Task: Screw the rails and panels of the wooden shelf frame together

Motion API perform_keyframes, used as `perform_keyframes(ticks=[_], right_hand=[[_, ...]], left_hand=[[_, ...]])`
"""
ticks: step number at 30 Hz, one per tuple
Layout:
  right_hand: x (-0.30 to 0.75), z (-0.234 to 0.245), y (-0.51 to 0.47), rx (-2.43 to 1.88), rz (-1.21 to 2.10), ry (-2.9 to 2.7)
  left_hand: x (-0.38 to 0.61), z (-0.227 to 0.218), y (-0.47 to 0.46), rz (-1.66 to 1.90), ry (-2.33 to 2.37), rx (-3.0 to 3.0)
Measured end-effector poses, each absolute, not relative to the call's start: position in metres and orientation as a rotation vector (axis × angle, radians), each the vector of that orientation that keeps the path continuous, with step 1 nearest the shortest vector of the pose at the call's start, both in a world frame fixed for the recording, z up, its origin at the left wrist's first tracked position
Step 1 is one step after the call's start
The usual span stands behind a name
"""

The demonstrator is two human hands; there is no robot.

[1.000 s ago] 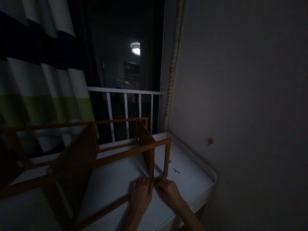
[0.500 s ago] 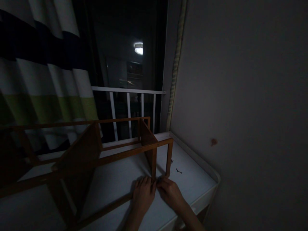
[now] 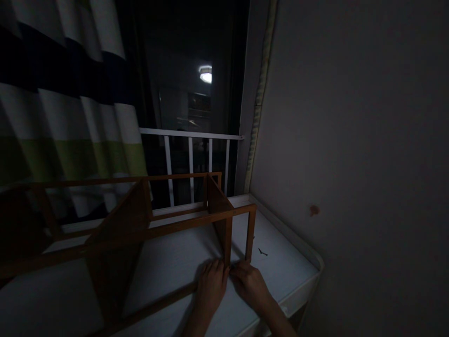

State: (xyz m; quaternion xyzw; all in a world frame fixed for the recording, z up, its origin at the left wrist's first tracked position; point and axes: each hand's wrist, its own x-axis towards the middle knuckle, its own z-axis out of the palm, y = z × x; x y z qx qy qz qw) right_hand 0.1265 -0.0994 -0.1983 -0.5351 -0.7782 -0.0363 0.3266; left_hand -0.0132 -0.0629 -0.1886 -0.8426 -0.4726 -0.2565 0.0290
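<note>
Dim room, night outside the window. Wooden shelf frame (image 3: 147,220) lies across a white tabletop (image 3: 291,267), its right end near the wall. Both of the person's hands are pressed to the near foot of the frame's right divider panel (image 3: 219,220).

Left hand (image 3: 210,285): palm down, fingers bent over the lower rail (image 3: 157,304) where it meets the divider's post. Whether they grip it or only press on it I cannot tell; too dark.

Right hand (image 3: 250,285): fingers curled against the foot of the post, just beside the left hand. Nothing visibly held.

A small dark screw (image 3: 262,252) lies loose on the tabletop, right of the end post (image 3: 249,234).

Risks, as I judge them:
- Poor light: the joint could be misaligned unnoticed.
- The frame is long and held at one end only, so a push could skew it.
- The screw is near the hands, and a sweep could knock it off the edge.
</note>
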Motion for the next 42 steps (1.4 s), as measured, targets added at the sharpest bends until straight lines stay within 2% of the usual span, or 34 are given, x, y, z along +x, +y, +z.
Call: perform_keyframes(ticks=[10,29,35,42], right_hand=[[0.125,-0.197,-0.102,-1.423,-0.092,-2.035],[0.128,-0.203,-0.100,-1.403,-0.118,-1.955],[0.131,-0.205,-0.101,-1.326,-0.076,-1.938],[0.137,-0.203,-0.106,-1.268,-0.040,-2.022]], left_hand=[[-0.013,-0.186,-0.060,-0.826,-1.525,-2.677],[-0.013,-0.185,-0.068,-0.886,-1.503,-2.463],[-0.013,-0.198,-0.064,-1.101,-1.440,-2.283],[-0.036,-0.187,-0.083,-1.368,-1.368,-2.162]])
